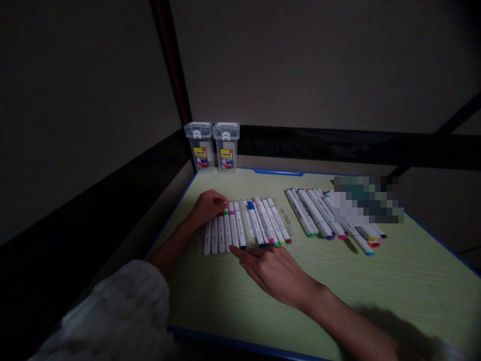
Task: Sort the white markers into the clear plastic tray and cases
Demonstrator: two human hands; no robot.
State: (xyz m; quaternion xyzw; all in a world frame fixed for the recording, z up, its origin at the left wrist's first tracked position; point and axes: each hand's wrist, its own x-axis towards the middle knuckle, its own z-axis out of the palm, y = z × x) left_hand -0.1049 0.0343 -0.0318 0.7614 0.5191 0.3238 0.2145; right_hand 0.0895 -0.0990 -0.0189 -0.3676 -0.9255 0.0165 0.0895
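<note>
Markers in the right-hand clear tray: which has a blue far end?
The leftmost marker: its far end is blue; the other markers there look whitish at theirs.

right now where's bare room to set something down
Bare tabletop lies between the right hand and the near blue edge, and right of that forearm. Crowded: the marker rows, with the left hand at their far left, and the loose markers to their right.
</note>
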